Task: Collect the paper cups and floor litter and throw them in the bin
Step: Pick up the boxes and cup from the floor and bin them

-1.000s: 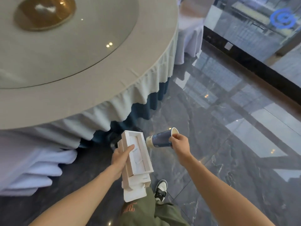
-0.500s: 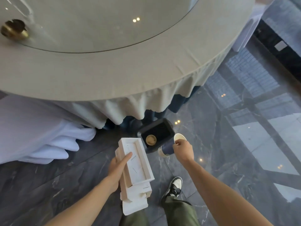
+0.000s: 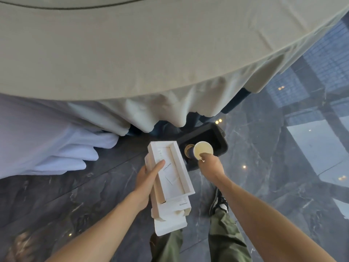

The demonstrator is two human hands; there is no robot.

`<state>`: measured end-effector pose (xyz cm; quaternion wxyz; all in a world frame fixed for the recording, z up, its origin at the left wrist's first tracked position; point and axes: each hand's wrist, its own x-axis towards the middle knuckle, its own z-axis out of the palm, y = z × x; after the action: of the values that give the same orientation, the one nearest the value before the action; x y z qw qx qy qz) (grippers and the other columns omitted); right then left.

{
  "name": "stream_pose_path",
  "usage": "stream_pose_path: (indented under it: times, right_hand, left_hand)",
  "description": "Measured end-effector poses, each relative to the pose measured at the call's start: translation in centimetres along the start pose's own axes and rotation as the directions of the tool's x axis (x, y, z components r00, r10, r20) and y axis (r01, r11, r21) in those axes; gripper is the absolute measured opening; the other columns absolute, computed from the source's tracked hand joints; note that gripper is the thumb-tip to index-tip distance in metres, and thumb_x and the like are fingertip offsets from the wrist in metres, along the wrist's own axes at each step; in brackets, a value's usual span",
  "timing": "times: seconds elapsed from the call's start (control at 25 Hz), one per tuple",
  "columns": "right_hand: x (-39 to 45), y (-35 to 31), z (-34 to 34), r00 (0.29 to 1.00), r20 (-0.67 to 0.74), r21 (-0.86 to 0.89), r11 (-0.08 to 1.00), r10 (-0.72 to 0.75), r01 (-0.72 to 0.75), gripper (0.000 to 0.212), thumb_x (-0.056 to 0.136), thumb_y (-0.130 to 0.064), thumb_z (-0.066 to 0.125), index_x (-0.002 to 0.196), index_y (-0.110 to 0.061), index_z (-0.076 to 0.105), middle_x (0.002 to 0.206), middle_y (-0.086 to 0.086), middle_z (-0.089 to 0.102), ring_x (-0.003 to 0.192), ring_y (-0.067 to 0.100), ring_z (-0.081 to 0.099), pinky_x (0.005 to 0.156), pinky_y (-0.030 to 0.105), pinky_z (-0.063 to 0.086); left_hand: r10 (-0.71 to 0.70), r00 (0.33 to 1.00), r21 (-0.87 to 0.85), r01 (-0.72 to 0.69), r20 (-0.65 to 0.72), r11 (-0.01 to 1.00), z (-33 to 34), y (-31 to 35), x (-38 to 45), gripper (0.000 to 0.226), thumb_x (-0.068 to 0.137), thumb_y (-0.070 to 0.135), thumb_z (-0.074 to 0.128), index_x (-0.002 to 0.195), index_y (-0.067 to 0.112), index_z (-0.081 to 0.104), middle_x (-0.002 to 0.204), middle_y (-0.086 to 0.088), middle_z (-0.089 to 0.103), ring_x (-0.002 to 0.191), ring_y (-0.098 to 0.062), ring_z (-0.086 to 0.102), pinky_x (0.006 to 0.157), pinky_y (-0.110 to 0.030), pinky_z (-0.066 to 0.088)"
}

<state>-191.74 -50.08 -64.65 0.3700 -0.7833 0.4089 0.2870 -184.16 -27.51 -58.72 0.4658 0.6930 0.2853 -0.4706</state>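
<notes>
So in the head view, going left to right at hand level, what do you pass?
White chair cover → left hand → white cardboard boxes → paper cup, held by the right hand over the black bin.

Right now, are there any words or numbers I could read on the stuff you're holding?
White cardboard box in the left hand: small print inside the tray and on the lower flap, too blurred to read.
Paper cup in the right hand: no text visible.
Bin: none visible.

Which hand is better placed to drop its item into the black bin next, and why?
The right hand: its blue paper cup is already over the black bin, while the left hand holds the white cardboard boxes beside it.
</notes>
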Motion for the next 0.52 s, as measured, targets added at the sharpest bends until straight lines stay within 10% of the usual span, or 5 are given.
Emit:
stream_pose_path:
  times: [0.24, 0.4, 0.52]
  right_hand:
    - [-2.0, 3.2, 0.4, 0.989, 0.143, 0.218, 0.974, 0.025, -0.057, 0.027, 0.09, -0.038, 0.052, 0.082, -0.02, 0.071, 0.081, 0.005, 0.072, 0.079, 0.024, 0.069, 0.083, 0.053, 0.06]
    - [-4.6, 2.9, -2.8, 0.872, 0.489, 0.521, 0.808, -0.02, -0.274, 0.028, 0.095, -0.053, 0.062, 0.108, -0.03, 0.07, 0.105, -0.005, 0.076, 0.097, 0.021, 0.075, 0.08, 0.037, 0.064]
    - [-4.9, 3.5, -3.7, 0.879, 0.475, 0.573, 0.77, -0.035, -0.279, 0.029, 0.097, -0.029, 0.067, 0.122, -0.017, 0.062, 0.118, 0.005, 0.069, 0.097, 0.026, 0.075, 0.078, 0.039, 0.064]
  left_hand:
    - [-0.019, 1.0, 0.038, 0.019, -0.01, 0.999, 2.1, -0.3, 0.4, 0.075, 0.074, 0.066, 0.081, 0.135, 0.03, 0.058, 0.117, -0.001, 0.076, 0.106, -0.025, 0.074, 0.087, -0.045, 0.061]
    - [-0.02, 0.999, 0.086, 0.023, -0.032, 0.996, 5.5, 0.8, 1.1, 0.083, 0.068, 0.075, 0.078, 0.135, 0.031, 0.057, 0.117, -0.001, 0.075, 0.102, -0.025, 0.075, 0.088, -0.049, 0.064]
    - [-0.015, 0.999, 0.087, 0.019, -0.052, 0.996, 8.1, 1.3, 1.6, 0.066, 0.084, 0.069, 0.072, 0.13, 0.024, 0.058, 0.111, -0.002, 0.074, 0.094, -0.022, 0.074, 0.072, -0.037, 0.062]
